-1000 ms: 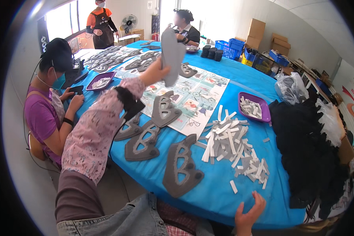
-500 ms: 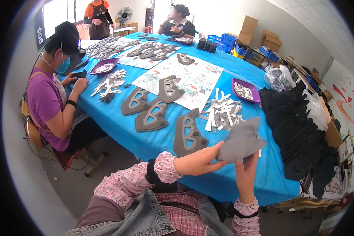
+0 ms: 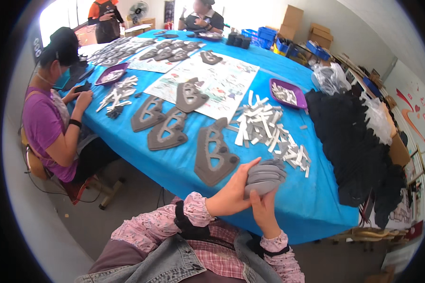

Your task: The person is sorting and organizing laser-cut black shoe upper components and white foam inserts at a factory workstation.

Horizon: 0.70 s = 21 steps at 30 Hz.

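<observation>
Grey stack [image 3: 265, 178] drawn closer, both hands [image 3: 229, 194] [image 3: 265, 213] clasping

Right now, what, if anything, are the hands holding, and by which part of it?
A layered gray stack: the left hand holds its left side, the right hand its lower end.

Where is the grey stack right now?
Lower right of centre in the head view, the grey stack is held in the left hand and right hand, nearer the person than the pale strips.
</observation>
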Motion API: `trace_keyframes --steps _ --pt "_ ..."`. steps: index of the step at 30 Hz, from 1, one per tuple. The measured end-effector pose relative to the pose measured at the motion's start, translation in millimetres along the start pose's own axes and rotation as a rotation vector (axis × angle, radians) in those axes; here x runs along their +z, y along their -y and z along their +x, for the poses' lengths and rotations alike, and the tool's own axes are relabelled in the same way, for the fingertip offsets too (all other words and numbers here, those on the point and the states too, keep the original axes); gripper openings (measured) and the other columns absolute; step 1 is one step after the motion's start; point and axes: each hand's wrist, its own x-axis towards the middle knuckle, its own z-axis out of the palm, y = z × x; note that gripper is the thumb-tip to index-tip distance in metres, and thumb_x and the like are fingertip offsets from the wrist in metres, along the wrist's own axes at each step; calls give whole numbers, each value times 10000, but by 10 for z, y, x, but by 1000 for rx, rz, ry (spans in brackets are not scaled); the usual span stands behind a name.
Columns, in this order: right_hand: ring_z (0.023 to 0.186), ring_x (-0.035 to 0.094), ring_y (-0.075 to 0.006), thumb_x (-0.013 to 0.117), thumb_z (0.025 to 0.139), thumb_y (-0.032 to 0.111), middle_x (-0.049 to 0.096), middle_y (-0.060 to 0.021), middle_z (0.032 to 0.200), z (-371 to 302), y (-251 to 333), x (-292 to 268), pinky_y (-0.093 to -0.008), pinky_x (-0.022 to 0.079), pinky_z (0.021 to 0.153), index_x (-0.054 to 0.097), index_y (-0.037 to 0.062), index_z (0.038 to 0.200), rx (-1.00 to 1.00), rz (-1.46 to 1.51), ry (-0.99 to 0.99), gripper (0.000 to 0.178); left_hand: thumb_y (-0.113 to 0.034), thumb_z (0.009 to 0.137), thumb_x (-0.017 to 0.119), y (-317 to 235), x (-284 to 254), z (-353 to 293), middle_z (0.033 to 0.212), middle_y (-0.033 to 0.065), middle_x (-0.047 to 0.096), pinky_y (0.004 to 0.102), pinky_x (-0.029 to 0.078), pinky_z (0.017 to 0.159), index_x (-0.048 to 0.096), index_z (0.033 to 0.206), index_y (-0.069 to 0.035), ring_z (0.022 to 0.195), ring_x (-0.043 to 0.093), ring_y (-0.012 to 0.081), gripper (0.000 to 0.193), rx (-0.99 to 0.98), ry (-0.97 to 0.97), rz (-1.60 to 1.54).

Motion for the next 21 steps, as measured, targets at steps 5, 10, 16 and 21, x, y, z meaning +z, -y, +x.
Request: trace_keyframes --steps 5,10,16,21 --pt "1207 379 -303 582 881 260 364 -198 1290 27 137 -110 -423 277 1032 275 -31 1344 -186 -370 219 627 -110 788 716 -94 20 14 1342 138 357 357 312 1044 88 1444 -41 1252 375 222 911 33 6 -169" --pt "1185 401 -281 640 851 274 327 -160 1314 39 417 -275 -388 342 1004 289 -32 1386 -171 -458 -5 710 -106 858 616 -278 129 100 1371 121 312 357 309 1047 114 1434 -20 1283 324 215 769 -186 -141 -664" --pt "1235 415 -250 595 886 186 395 -158 1364 -18 506 -710 -362 330 1031 319 -30 1375 -72 -369 -138 602 -129 887 579 -259 49 240 1374 132 306 367 291 1053 129 1440 -26 1270 348 233 720 -108 40 -472" --pt "1188 449 -194 472 959 210 458 -118 1312 93 644 -1604 -317 326 1009 393 -20 1334 -109 -528 -583 448 -79 854 554 -215 -290 62 1262 151 453 357 367 975 451 1277 -12 1132 474 258 440 51 -56 64"
